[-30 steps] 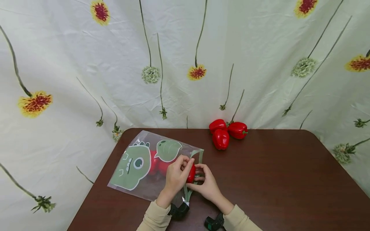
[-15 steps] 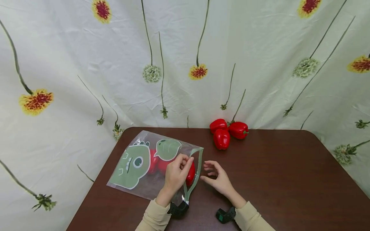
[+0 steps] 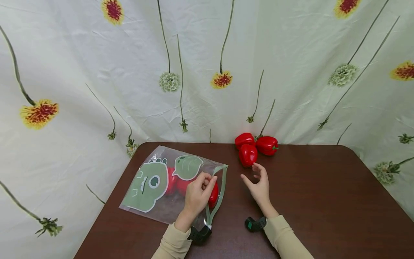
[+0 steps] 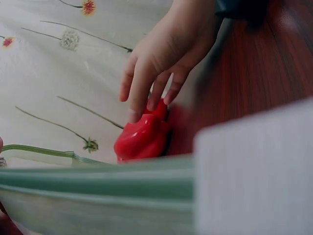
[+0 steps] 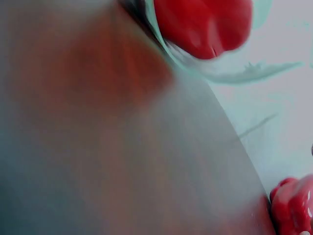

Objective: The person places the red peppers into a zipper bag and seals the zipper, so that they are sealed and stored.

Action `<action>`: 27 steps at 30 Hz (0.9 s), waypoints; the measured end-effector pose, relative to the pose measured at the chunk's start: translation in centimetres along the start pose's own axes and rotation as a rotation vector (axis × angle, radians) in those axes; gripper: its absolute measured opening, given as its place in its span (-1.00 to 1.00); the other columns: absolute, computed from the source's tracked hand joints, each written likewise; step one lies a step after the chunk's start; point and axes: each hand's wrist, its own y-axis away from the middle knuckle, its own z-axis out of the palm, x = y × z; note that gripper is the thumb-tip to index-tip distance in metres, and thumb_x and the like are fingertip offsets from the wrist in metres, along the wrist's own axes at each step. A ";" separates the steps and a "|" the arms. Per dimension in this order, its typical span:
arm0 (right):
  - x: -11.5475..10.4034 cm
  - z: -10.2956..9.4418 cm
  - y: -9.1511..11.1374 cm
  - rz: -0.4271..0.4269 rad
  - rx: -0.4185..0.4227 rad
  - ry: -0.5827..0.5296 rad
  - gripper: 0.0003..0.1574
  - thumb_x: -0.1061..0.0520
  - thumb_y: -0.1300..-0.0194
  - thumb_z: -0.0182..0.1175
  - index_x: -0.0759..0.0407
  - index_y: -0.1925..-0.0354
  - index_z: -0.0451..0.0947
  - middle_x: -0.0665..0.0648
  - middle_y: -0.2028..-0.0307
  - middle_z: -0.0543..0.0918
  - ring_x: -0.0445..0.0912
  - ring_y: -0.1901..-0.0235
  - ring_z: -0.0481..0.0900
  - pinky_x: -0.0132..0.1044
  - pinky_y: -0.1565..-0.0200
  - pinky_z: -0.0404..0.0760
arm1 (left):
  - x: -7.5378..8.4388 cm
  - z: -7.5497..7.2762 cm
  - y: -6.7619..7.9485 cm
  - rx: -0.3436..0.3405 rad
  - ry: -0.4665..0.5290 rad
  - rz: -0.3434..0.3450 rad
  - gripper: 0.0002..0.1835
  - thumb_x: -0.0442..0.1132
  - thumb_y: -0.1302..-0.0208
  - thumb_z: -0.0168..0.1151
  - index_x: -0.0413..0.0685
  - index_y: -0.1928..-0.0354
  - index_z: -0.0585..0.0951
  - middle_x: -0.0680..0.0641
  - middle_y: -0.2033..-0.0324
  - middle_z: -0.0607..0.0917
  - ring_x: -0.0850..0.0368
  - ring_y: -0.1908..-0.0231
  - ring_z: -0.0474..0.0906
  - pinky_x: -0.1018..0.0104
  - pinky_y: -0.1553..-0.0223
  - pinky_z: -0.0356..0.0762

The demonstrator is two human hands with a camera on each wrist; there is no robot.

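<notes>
A clear plastic zip bag with a green cartoon print lies on the left of the table, its green-edged mouth facing right. My left hand pinches the bag near that mouth and keeps it parted. Inside, one red bell pepper sits just within the opening, and more red shows through the plastic. My right hand has nothing in it; its fingers are spread, fingertips close to the nearest loose bell pepper. In the left wrist view, the right hand reaches down over a bell pepper.
Two more red bell peppers lie behind the nearest one, a left one and a right one with a green stem, by the table's back edge. A flower-printed cloth hangs right behind the dark brown table.
The right hand has let go of a bell pepper inside the bag's mouth, drawn back right, then moved up toward the loose peppers. The left hand has stayed at the bag.
</notes>
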 end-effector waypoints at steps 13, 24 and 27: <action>4.9 1.2 -3.4 0.071 0.150 0.021 -0.10 0.08 0.01 0.46 0.24 -0.22 0.24 0.24 -0.15 0.36 0.11 -0.11 0.32 -0.05 -0.06 0.32 | -0.1 0.1 0.1 0.016 0.003 0.021 -0.85 -0.29 -0.16 0.30 -0.01 0.43 0.49 0.17 0.69 0.41 0.36 0.68 0.28 0.56 0.66 0.29; 5.5 1.8 -5.0 0.131 0.137 0.062 -0.02 0.01 0.04 0.48 0.14 -0.26 0.19 0.17 -0.19 0.31 0.06 -0.14 0.27 -0.05 -0.11 0.35 | -0.1 0.1 0.1 -0.002 0.012 0.000 -0.86 -0.27 -0.18 0.29 -0.02 0.42 0.49 0.14 0.69 0.43 0.34 0.67 0.30 0.53 0.65 0.33; 5.6 1.9 -5.4 0.148 0.120 0.078 0.03 0.01 0.04 0.47 0.14 -0.29 0.16 0.17 -0.23 0.28 0.07 -0.14 0.27 -0.05 -0.12 0.35 | -0.1 0.0 0.1 -0.008 0.016 -0.006 -0.86 -0.26 -0.19 0.28 -0.02 0.42 0.49 0.13 0.69 0.42 0.34 0.67 0.30 0.53 0.65 0.33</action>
